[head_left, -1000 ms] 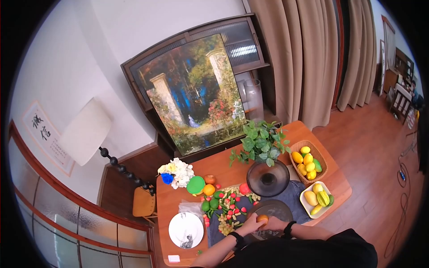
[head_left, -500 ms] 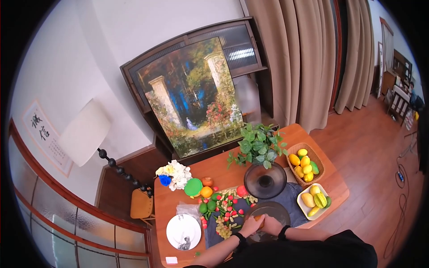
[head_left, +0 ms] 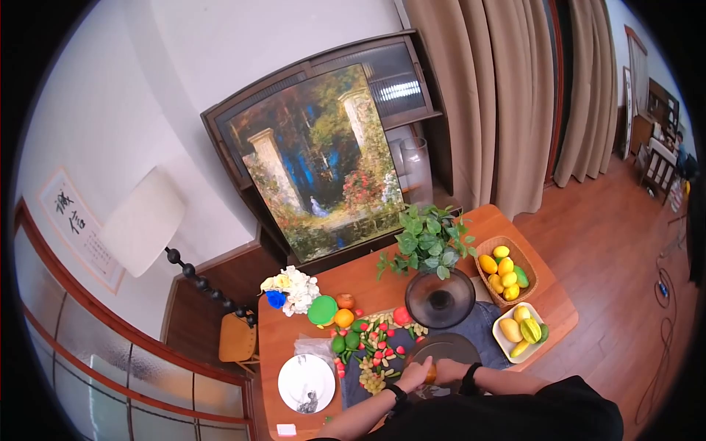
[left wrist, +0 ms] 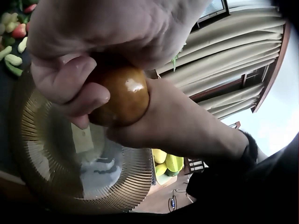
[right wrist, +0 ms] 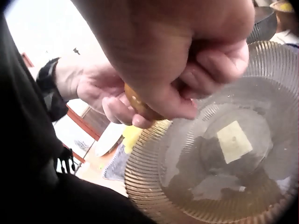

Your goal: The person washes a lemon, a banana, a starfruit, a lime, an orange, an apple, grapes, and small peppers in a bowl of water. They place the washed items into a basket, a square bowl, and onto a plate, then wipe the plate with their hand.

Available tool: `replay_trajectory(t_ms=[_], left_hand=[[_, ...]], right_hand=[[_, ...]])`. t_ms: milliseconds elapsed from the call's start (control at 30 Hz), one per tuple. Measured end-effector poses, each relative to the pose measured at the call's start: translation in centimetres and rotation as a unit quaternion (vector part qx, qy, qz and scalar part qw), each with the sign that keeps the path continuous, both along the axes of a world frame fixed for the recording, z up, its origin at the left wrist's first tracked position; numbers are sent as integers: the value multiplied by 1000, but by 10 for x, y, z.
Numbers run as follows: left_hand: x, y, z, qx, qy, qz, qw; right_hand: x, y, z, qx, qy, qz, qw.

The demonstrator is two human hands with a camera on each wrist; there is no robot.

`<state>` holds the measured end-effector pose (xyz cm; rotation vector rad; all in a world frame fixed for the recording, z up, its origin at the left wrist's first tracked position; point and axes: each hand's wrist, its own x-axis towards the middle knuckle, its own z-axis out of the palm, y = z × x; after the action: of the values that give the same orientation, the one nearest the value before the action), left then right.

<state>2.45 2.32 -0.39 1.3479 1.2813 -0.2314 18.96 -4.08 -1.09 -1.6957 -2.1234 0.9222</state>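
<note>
A glossy orange-brown round fruit point(left wrist: 126, 98) is between my two hands. My left hand point(head_left: 414, 375) curls its fingers round one side of it, as the left wrist view shows. From the other side my right hand point(head_left: 450, 372) grips it, with the thumb lying along its skin and the other fingers bent in. Both hands hover over a ribbed clear glass bowl point(right wrist: 145, 175), which has a pale square label point(right wrist: 234, 142) at its bottom. Part of the fruit is hidden behind the hands.
Loose vegetables, strawberries and grapes point(head_left: 370, 380) lie left of the bowl. A dark pedestal dish point(head_left: 441, 300) stands behind it, by a leafy plant point(head_left: 426, 239). To the right are a fruit tray point(head_left: 507, 339) and a wicker basket point(head_left: 531, 268); a white plate point(head_left: 298, 375) lies left.
My hands came together over the fruit, mostly covering it, then shifted so that it shows between them again. They stay over the bowl throughout. The head view has tilted slightly.
</note>
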Motion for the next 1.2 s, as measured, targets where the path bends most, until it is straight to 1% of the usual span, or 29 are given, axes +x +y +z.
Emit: replay_trajectory(t_ms=[33,67,100,133,167,200,233,267,300,333,367,400,433,467,500,533,567,600,633,667,733,867,900,933,967,1000,1100,1133,1200], left_hand=[[0,-1,-6,0,0,3,1000],[2,-5,-12,150,0,-42,988],[4,-6,-9,298,-1,-86,951],[4,-7,-7,298,-1,-85,951],[4,-8,12,338,-79,-113,931],[4,-9,22,375,-157,-141,903],[4,-7,24,375,-157,-141,902],[4,-6,23,379,-200,-167,888],[2,-5,20,382,-241,-192,871],[1,-6,17,382,-241,-192,871],[0,-6,10,365,-252,-190,876],[-1,-6,-4,348,-263,-188,880],[-2,-5,-21,348,-264,-190,880],[-2,-3,-49,292,-276,-118,908],[-1,-1,-55,233,-285,-44,929],[-5,1,-62,232,-285,-44,929],[-11,4,-57,1,-248,40,968],[-11,7,-53,-230,-194,123,946],[2,-8,-16,-224,-174,230,931],[2,-7,-15,-224,-173,230,931],[0,-4,-12,-210,-192,235,929],[-13,4,-15,-272,-245,182,913],[-16,1,-7,-280,-298,151,900],[-18,1,1,-286,-350,118,884],[-21,5,8,-323,-350,105,873],[-23,8,14,-320,-349,105,875],[-23,11,35,-365,-371,39,853],[-24,11,33,-365,-372,42,853],[-24,16,23,-336,-345,70,874]], right_hand=[[10,7,-5,-258,140,-23,956],[17,11,-9,-493,268,-46,827],[20,6,-18,-535,349,-67,766],[24,6,-26,-535,348,-66,767],[29,7,-32,-610,453,-40,649],[33,6,-39,-666,543,-13,512],[37,1,-45,-646,559,-27,518],[37,1,-43,-646,558,-26,520],[34,-3,-33,-616,540,-46,572],[31,-7,-23,-583,520,-65,621],[28,-11,-20,-502,490,-57,710],[25,-12,-11,-501,490,-57,711],[23,-11,-3,-447,362,-72,815],[21,-10,2,-378,223,-84,894],[14,-11,2,-300,155,-93,937],[12,-12,3,-301,155,-94,936],[4,-14,33,-187,57,-80,977],[-1,-14,50,-68,-44,-63,995],[3,-9,42,-67,-84,-40,993],[2,-8,40,-68,-84,-40,993],[-1,-7,36,-73,-58,-109,990],[18,-3,11,-40,19,-56,997],[27,0,10,-226,138,-42,964],[34,7,8,-399,248,-26,882],[32,0,37,-463,364,-32,807],[33,2,31,-461,366,-30,808],[38,2,12,-507,392,-4,767],[38,2,8,-509,391,-2,767],[33,3,18,-451,365,-22,814]])
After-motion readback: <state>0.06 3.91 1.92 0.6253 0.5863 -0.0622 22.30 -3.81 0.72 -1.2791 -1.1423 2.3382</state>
